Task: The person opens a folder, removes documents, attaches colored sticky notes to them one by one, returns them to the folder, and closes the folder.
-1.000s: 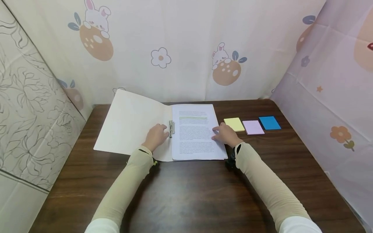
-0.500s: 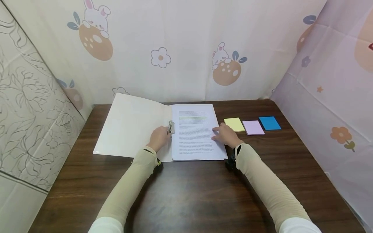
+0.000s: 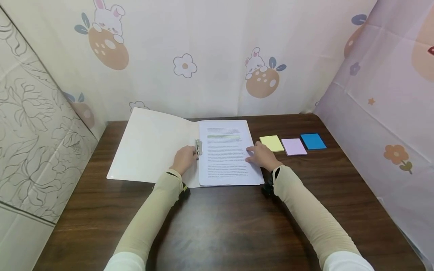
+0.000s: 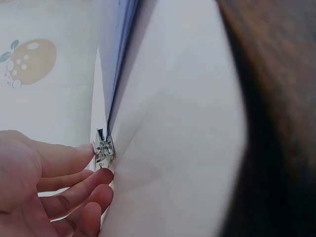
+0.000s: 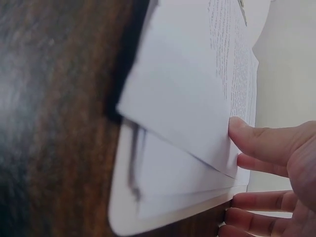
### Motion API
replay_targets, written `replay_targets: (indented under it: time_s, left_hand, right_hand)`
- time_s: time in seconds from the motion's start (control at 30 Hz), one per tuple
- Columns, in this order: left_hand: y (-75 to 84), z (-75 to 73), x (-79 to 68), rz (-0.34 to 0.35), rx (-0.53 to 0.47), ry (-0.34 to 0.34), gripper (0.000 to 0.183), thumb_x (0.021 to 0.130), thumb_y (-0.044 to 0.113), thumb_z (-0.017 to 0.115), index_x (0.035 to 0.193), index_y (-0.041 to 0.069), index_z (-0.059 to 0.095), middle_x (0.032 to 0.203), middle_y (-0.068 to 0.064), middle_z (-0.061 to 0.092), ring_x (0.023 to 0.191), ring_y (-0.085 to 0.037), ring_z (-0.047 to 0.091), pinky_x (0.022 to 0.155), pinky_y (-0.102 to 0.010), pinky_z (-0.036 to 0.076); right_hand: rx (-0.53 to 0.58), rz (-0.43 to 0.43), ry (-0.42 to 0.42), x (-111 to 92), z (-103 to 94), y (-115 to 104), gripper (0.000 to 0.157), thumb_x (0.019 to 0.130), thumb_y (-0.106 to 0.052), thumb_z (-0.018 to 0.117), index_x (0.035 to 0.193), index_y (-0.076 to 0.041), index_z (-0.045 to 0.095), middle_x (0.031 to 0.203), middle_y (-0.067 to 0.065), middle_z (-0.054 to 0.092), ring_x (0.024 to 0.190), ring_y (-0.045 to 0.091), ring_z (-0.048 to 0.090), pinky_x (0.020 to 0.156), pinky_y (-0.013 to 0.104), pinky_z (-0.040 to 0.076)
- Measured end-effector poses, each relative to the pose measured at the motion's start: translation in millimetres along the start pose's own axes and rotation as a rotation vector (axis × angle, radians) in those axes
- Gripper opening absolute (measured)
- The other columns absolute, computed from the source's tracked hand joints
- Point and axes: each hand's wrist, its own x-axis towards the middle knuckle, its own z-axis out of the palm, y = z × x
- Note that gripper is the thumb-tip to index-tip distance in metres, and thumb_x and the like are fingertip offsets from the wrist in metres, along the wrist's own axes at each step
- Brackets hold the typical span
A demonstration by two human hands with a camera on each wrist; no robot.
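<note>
An open folder [image 3: 149, 146] lies on the table with a stack of printed sheets [image 3: 225, 169] on its right side. One line of the top page has a green highlight. At the folder's spine sits a metal clip [image 4: 103, 150], by the left edge of the sheets. My left hand [image 3: 184, 160] pinches this clip, thumb on one side and index fingertip on the other. My right hand [image 3: 264, 157] rests at the right edge of the sheets, thumb and index finger touching the paper. Its other fingers [image 5: 261, 200] lie straight by the folder's edge.
Right of the folder, three sticky note pads lie in a row: yellow [image 3: 272, 143], lilac [image 3: 294, 146] and blue [image 3: 313, 141]. Behind the dark wooden table [image 3: 223, 226] hangs a patterned curtain [image 3: 217, 82], with more printed cloth along both sides.
My left hand has moved right from beside the clip and taken hold of it. The folder's left cover has settled slightly lower. My right hand has stayed in place.
</note>
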Motion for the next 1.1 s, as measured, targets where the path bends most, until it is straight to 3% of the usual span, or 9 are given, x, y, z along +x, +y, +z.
replay_targets:
  time_s: [0.33,0.47,0.6,0.83,1.1]
  left_hand:
    - [-3.1,-2.0,3.3,-0.001,-0.030,-0.001,0.016,0.090,0.016,0.068,0.083,0.002,0.066,0.080,-0.009,0.066,0.072,-0.020,0.050,0.067,-0.031,0.041]
    - [-4.5,-1.0,2.9,-0.025,-0.074,0.011,0.028,0.089,0.018,0.069,0.110,0.000,0.065,0.097,-0.014,0.070,0.088,-0.028,0.061,0.083,-0.039,0.049]
    - [-6.0,0.3,0.9,-0.062,-0.152,0.027,0.050,0.088,0.016,0.071,0.132,0.001,0.055,0.112,-0.017,0.070,0.100,-0.032,0.064,0.094,-0.043,0.048]
    - [-5.7,-0.2,-0.3,-0.089,-0.258,0.067,0.042,0.086,0.013,0.073,0.123,0.001,0.058,0.093,-0.015,0.070,0.085,-0.029,0.063,0.081,-0.041,0.048]
    - [-10.9,4.2,1.5,-0.090,-0.334,0.036,0.040,0.087,0.012,0.071,0.123,0.002,0.057,0.092,-0.015,0.069,0.084,-0.027,0.062,0.080,-0.038,0.047]
  right_hand:
    - [-0.003,0.008,0.005,3,1.7,1,0.052,0.088,-0.028,0.071,0.134,-0.007,0.058,0.114,0.020,0.053,0.085,0.026,0.050,0.069,0.033,0.041]
    - [-0.007,0.004,0.006,3,2.8,2,0.052,0.088,-0.028,0.071,0.134,-0.007,0.059,0.113,0.020,0.053,0.085,0.025,0.050,0.068,0.033,0.040]
    - [-0.014,-0.001,0.002,4,2.5,3,0.052,0.088,-0.028,0.071,0.134,-0.006,0.059,0.115,0.021,0.053,0.086,0.026,0.050,0.070,0.034,0.041]
    - [-0.006,0.001,0.004,7,-0.6,1,0.050,0.088,-0.027,0.071,0.132,-0.006,0.060,0.118,0.023,0.053,0.090,0.028,0.052,0.074,0.038,0.044]
    - [0.014,0.016,-0.010,7,3.3,3,0.051,0.088,-0.028,0.072,0.132,-0.005,0.060,0.117,0.023,0.051,0.088,0.028,0.051,0.072,0.036,0.042]
